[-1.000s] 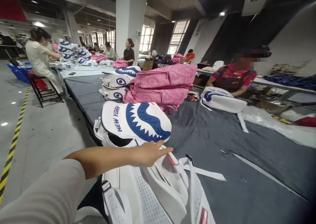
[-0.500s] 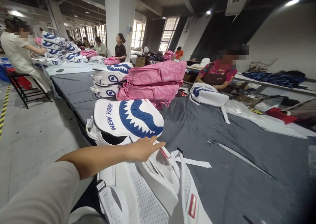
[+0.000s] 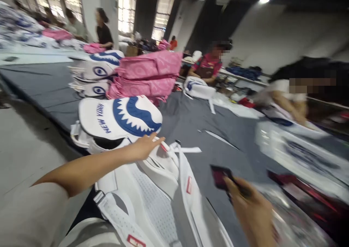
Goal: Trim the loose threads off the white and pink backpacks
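My left hand rests flat, fingers apart, on the top of a white backpack that lies back-up on the grey table in front of me. Just beyond it sits another white backpack with a blue shark mouth and "NEW YORK" lettering. My right hand is low at the right, blurred, and closed around a small dark reddish object; what the object is I cannot tell.
A stack of pink bags and white shark backpacks stands further back. Across the table, a person in a red top handles a white backpack. Another person leans in at right. Bare floor lies left.
The view has swung to the right. My right hand has come into view holding the dark object. My left hand stays on the white backpack.
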{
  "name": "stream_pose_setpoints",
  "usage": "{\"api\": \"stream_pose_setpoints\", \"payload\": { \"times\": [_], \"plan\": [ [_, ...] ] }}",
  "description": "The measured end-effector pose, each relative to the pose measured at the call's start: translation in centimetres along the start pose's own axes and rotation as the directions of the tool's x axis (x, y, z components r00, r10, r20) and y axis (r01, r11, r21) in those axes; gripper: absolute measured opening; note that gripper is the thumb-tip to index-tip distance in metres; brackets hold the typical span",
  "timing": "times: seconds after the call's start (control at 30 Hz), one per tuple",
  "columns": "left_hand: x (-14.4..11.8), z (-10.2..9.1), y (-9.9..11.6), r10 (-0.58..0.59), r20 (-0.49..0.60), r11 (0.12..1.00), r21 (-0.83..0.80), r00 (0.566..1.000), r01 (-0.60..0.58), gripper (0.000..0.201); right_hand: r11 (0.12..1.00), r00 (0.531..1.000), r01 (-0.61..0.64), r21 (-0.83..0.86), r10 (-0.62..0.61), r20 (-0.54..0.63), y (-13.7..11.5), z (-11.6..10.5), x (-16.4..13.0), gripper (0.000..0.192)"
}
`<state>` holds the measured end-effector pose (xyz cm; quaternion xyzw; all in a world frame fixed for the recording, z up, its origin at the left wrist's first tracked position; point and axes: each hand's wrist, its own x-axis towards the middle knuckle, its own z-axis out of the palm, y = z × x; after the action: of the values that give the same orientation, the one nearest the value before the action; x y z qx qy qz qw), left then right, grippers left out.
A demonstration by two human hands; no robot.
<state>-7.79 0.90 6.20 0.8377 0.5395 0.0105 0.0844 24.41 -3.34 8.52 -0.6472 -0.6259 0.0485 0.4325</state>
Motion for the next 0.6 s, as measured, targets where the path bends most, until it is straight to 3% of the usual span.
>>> {"api": "stream_pose_setpoints", "payload": {
  "times": [0.1,0.2,0.3,0.4,0.53,0.6],
  "plan": [
    [-0.1,0.3,-0.4,-0.015,-0.016,1.000,0.008,1.000,0.015,0.093,0.973,0.995,-0.054,0.223,0.035,0.090,-2.3,1.5,-1.2,0.034],
    [-0.3,0.2,-0.6,-0.003,-0.014,1.000,-0.001,1.000,0.003,0.091,0.943,0.981,0.041,0.331,-0.101,0.167,-4.7,3.1,-1.6,0.022],
    [-0.5,-0.1,-0.6,0.016,-0.032,0.998,-0.062,0.999,-0.017,0.091,0.943,0.964,0.151,0.295,-0.207,0.169,-6.4,4.0,-2.2,0.018],
    [-1.0,-0.2,-1.0,0.003,-0.035,0.978,-0.209,0.999,-0.011,0.087,0.955,0.955,0.147,0.259,-0.205,0.214,-7.5,5.2,-2.6,0.017],
    [-3.4,0.9,-2.2,-0.102,-0.168,0.850,-0.526,0.981,-0.002,0.064,0.942,0.889,0.199,0.271,-0.290,0.354,-8.8,7.3,-2.5,0.021],
    [-5.1,1.9,-2.7,-0.158,-0.209,0.801,-0.599,0.965,0.001,0.063,0.954,0.856,0.228,0.195,-0.292,0.426,-9.5,8.0,-2.3,0.020]
  ]
}}
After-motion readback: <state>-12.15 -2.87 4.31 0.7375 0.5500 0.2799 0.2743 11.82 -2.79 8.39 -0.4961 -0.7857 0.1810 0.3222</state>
